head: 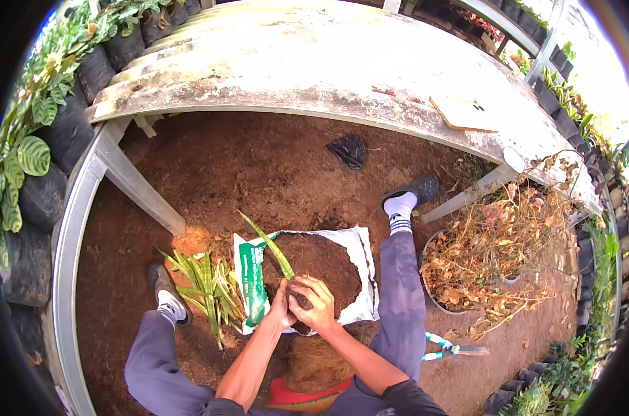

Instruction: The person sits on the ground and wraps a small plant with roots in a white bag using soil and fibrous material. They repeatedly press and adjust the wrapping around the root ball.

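Observation:
A long green leaf cutting (268, 243), like a snake plant's, rises from between my two hands and leans to the upper left. My left hand (280, 307) grips its lower end. Against it, my right hand (315, 303) has its fingers curled round the same base, where something dark shows, perhaps soil or fibre. Both hands are over an opened white and green plastic sack (367, 291) that bears writing. Dark brown soil (327, 260) fills its torn opening. To the left, a pile of similar long leaves (209, 283) lies on the ground beside my foot.
A mass of brown coir-like fibre (314, 364) sits below my hands by a red rim (314, 396). Blue-handled shears (449, 349) lie to the right, below a pot of dried plants (480, 260). A corrugated-sheet table (293, 67) stands ahead; a black plastic bag (349, 151) lies beneath.

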`<state>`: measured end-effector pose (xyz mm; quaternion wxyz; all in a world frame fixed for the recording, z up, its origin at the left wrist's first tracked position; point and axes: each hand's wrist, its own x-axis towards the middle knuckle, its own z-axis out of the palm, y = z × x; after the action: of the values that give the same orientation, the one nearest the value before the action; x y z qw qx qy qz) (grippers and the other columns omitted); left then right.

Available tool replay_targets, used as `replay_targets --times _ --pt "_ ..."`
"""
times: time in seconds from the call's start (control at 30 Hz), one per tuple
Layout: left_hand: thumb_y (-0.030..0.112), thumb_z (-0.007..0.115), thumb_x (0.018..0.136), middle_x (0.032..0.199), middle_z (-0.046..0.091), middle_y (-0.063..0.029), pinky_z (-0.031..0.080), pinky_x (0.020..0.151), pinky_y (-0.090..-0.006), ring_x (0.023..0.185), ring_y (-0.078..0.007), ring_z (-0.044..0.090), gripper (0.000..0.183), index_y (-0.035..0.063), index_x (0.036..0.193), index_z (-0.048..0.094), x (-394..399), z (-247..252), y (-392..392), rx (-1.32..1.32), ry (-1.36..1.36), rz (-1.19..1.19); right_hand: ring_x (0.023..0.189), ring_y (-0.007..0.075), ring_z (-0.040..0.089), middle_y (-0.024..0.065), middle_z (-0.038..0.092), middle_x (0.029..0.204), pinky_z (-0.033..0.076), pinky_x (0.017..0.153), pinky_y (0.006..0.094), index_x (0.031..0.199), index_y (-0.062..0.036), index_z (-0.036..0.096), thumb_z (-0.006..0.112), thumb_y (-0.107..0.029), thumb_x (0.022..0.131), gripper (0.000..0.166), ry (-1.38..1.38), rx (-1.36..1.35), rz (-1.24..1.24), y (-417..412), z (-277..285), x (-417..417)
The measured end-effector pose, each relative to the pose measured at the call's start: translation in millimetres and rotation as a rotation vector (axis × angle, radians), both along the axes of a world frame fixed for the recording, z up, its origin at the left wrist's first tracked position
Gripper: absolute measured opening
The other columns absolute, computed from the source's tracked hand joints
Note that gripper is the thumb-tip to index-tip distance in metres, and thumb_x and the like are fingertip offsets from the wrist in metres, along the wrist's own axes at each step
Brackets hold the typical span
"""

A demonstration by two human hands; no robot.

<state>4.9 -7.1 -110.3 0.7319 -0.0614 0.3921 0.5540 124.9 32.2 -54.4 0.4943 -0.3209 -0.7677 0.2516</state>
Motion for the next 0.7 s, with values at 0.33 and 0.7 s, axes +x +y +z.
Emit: replay_targets --times 0.33,0.7 --pt "0.056 0.038 0.100 0.117 0.064 -0.0076 0.054 0.091 -0.0390 0.106 -0.0221 0.063 0.052 0.0127 0.121 0.059 -4.4 24.2 11.4 0.037 0.041 -0.006 0.108 0.0371 0.063 0.0168 0.065 0.118 0.052 0.092 0.0439 0.111 -0.0012 0.065 0.077 -0.014 0.074 0.041 0.084 -0.062 0.087 7.9 8.4 5.3" --pt "0.053 0.037 0.103 0.111 0.064 -0.0025 0.058 0.078 -0.0365 0.098 -0.0173 0.064 0.047 0.0146 0.118 0.059 2.5 26.1 0.8 -0.093 0.170 -0.061 0.110 0.0346 0.062 0.0161 0.065 0.117 0.051 0.095 0.0432 0.115 -0.0006 0.066 0.072 -0.014 0.078 0.040 0.029 -0.029 0.042 -6.6 4.4 11.4"
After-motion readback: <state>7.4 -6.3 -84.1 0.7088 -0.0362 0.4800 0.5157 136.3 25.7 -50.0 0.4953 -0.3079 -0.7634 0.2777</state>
